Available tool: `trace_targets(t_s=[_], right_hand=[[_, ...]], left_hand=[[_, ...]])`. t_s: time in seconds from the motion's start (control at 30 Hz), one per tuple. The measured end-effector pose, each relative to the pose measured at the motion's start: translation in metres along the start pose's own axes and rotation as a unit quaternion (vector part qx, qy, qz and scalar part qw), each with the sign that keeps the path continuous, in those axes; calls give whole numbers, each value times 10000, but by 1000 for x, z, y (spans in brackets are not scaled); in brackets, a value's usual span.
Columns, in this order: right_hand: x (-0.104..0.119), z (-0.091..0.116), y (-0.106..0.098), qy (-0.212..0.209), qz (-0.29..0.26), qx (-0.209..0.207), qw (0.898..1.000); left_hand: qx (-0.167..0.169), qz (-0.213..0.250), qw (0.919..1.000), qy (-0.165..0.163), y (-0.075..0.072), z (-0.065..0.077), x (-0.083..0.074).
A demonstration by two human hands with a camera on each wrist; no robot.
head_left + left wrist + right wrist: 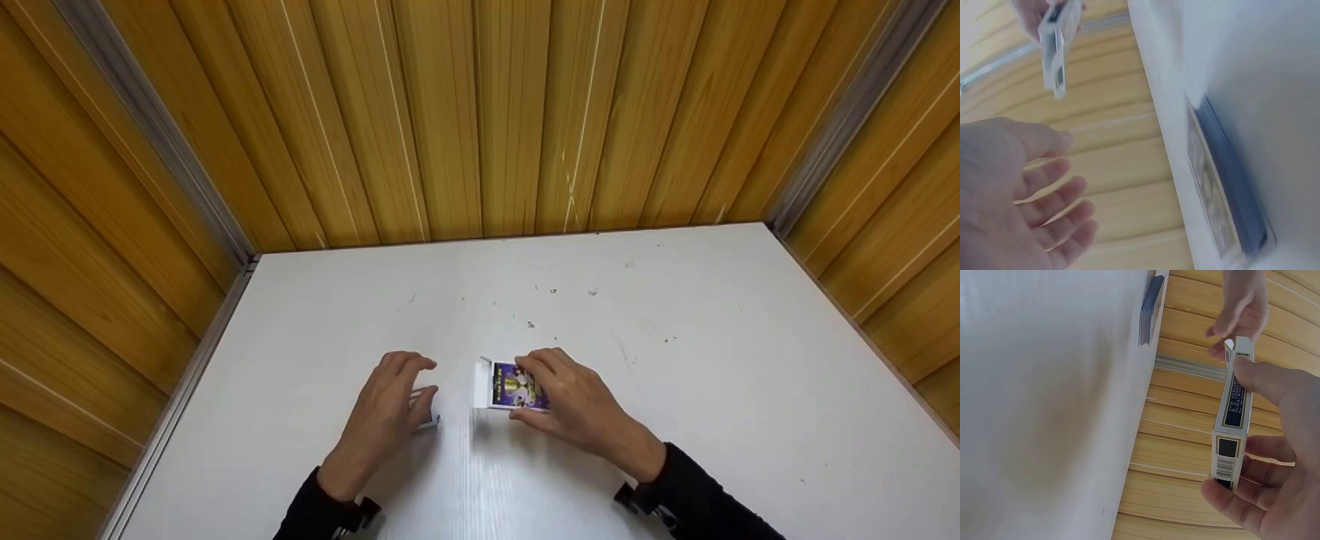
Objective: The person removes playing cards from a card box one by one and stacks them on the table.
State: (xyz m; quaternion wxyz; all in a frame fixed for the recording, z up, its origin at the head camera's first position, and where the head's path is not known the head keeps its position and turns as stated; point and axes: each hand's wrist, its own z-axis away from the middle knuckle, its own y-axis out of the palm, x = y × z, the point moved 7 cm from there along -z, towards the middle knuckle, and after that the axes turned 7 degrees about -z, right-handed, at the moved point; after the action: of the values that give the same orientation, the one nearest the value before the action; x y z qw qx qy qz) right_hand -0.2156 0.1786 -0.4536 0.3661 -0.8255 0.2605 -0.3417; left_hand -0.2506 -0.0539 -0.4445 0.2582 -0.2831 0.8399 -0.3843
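Observation:
My right hand [581,405] grips a small card box [517,386] by its sides, thumb against fingers. The box has a purple face with a gold cup picture, and its white end flap [482,384] stands open toward the left. A barcode marks the end nearest my palm in the right wrist view. My left hand [386,401] is held above a deck of cards [1219,180] lying on the table, fingers relaxed and apart from it. In the head view the left hand covers most of that deck [427,418]. Whether the box holds anything inside cannot be seen.
The white table [337,300] bears a few small dark marks [553,291] toward the back. Wood-look panels [510,112] stand behind it and at both sides, with grey metal strips [150,112] at the corners.

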Motion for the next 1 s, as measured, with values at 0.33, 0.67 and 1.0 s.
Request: trace_targets(t_s=[0.33, 0.67, 1.0], right_hand=[[8, 0, 4, -95, -76, 229, 9997], [18, 0, 4, -488, -236, 182, 9984], [24, 2, 7, -746, -255, 99, 9968]], left_hand=[[272, 733, 9969, 88, 8, 1, -44], [738, 2219, 9689, -803, 31, 6, -48], [955, 2690, 9463, -1519, 36, 7, -38]])
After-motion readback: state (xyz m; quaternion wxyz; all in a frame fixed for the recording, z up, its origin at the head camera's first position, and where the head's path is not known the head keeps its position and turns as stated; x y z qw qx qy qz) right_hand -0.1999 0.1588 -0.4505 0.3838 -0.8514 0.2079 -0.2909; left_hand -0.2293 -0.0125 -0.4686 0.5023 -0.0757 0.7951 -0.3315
